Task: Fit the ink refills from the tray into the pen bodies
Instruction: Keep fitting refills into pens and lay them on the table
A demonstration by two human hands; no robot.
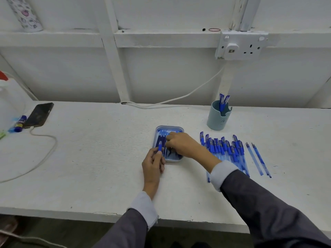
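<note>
Two hands busy here: fingers (158,154) of the left hand (153,166) pinch a blue pen body (160,146) at the tray (158,130) edge. Right hand (180,144) curls its fingers (169,144) into the refills (162,136), can't tell if it's got one. Tray's mid-surface (98,158), pens (225,149) just right.

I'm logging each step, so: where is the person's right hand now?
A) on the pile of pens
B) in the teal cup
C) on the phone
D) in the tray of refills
D: the right hand reaches into the tray, fingers curled down among the ink refills.
</note>
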